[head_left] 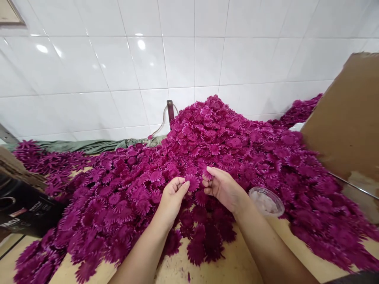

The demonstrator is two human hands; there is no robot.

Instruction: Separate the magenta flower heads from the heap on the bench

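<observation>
While a flower (193, 182) is pinched by the left hand (172, 193), right grip (220, 187) unclear, "VACU" (13, 223) is read on the surface's (225, 264) left box (32, 215).

Bare forearms (145, 252), dark sleeve (353, 277)

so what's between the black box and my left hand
Purple flowers, spread all the way from the black box to your left hand; the head view shows it.

hands (174, 191) (221, 188): 2 | clear tub (280, 205): 1 | black box (31, 207): 1 | purple flowers (204, 136): many (too heaped to count)
</observation>
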